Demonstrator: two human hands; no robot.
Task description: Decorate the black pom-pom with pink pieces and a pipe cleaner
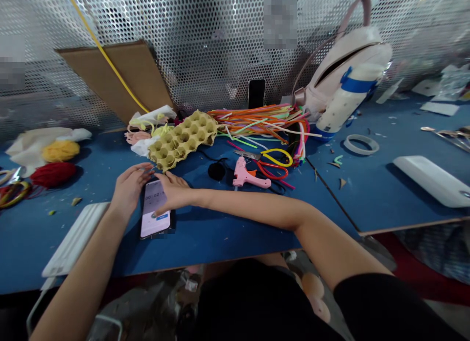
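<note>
A phone (150,218) lies face up near the table's front edge, its lit screen showing a timer. My right hand (174,192) reaches across from the right and covers the phone's upper right part. Its fingers are stretched out and its thumb hangs over the lower screen; whether it touches is unclear. Beside the phone's upper left edge is my left hand (129,184), fingers loosely bent and apart, with nothing visible in it. Just beyond both hands sits an egg carton (183,138). A pink glue gun (247,174) and a black yarn ball (216,171) lie to the right.
Scissors (273,157) lie behind the glue gun, before a pile of pipe cleaners (260,121). A white power strip (79,238) is at the left, red yarn (53,174) beyond it. A bottle (345,103), a backpack (345,57) and a tape roll (361,144) stand right.
</note>
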